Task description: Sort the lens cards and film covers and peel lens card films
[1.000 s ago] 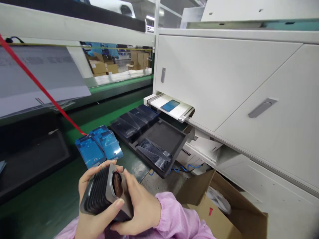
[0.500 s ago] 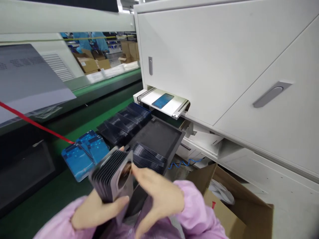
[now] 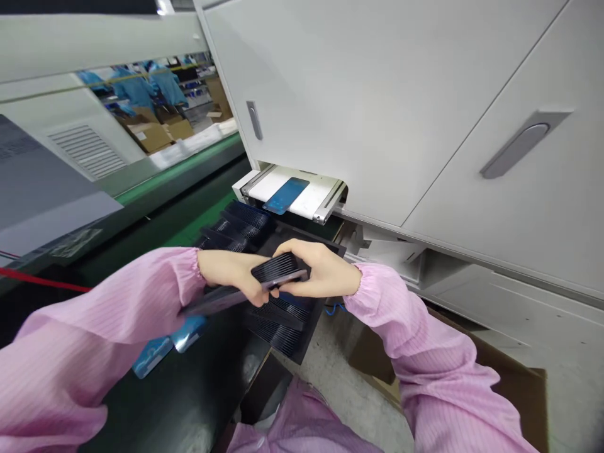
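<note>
A fanned stack of thin dark phone panels (image 3: 278, 267) is held between my two hands, tilted over the black tray (image 3: 333, 247). My left hand (image 3: 238, 270) grips it from the left, its fingers partly hidden behind the stack. Round the right end curls my right hand (image 3: 323, 267), thumb underneath. A long grey face of the stack slants down to the left below my left wrist. In the tray beneath, dark phone panels (image 3: 280, 327) lie overlapping at the front, and further overlapping panels (image 3: 240, 223) lie at the back.
A blue phone panel (image 3: 287, 195) lies on the short white conveyor (image 3: 317, 192) jutting from the white cabinet (image 3: 377, 113). Blue-filmed panels (image 3: 189, 333) rest on the green bench, left of the tray. A cardboard box (image 3: 523, 402) stands at lower right. A red strap (image 3: 42, 280) crosses at left.
The stack has moved forward and right over the tray and tipped from upright to slanting. My right hand, open beside it before, has closed on it. The view has turned slightly.
</note>
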### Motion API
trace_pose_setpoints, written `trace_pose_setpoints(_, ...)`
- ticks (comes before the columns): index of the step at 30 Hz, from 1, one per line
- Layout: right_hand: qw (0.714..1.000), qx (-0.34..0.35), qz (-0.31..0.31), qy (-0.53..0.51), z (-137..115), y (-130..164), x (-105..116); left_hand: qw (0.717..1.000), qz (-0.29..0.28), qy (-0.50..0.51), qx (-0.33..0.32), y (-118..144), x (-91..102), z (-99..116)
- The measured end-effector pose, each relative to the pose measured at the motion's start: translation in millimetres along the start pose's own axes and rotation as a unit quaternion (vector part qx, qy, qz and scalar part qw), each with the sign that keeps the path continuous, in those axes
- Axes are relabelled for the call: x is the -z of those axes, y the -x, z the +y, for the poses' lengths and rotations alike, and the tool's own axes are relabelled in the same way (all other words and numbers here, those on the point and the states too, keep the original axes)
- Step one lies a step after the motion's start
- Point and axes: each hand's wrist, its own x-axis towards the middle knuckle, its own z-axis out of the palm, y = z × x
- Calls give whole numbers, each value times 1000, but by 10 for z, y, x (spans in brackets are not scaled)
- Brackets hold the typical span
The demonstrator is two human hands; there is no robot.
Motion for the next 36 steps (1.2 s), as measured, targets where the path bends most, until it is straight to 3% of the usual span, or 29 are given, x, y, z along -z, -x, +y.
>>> trace_pose_setpoints(5, 997, 18, 71, 12, 276, 57, 64, 998, -11, -62, 18, -138, 290, 201)
trace_pose_setpoints(8, 993, 68, 92, 35, 435, 90, 22, 984, 52, -169, 31, -232, 333, 202)
trace_pose_setpoints(11, 993, 78, 81, 45, 580, 173, -87, 970, 88, -227, 8, -378, 355, 60)
trace_pose_setpoints(14, 998, 1, 58, -8, 708, 285, -198, 985, 17, -168, 14, -575, 441, -149)
trace_pose_setpoints(17, 986, -122, 57, -104, 806, 367, -268, 993, -105, -4, 58, -757, 572, -310)
trace_pose_setpoints(20, 967, -177, 71, -169, 852, 398, -314, 983, -140, 91, 81, -858, 677, -343)
trace_pose_setpoints(23, 963, -180, 108, -169, 849, 416, -356, 987, -130, 56, 71, -869, 682, -243)
trace_pose_setpoints(26, 971, -123, 158, -133, 805, 472, -378, 989, -73, -120, 33, -798, 535, -88)
trace_pose_setpoints(28, 976, -76, 162, -127, 751, 542, -374, 952, 34, -305, -6, -716, 358, -12)
trace_pose_setpoints(29, 974, -71, 161, -144, 717, 583, -369, 911, 97, -399, -29, -671, 258, 6)
trace_pose_setpoints(31, 951, -117, 189, -214, 640, 658, -361, 803, 199, -557, -71, -592, 62, 4)
trace_pose_setpoints(33, 896, -207, 227, -322, 560, 699, -357, 707, 244, -656, -102, -548, -89, -43)
trace_pose_setpoints(36, 802, -334, 184, -460, 451, 665, -359, 635, 259, -714, -138, -558, -183, -156)
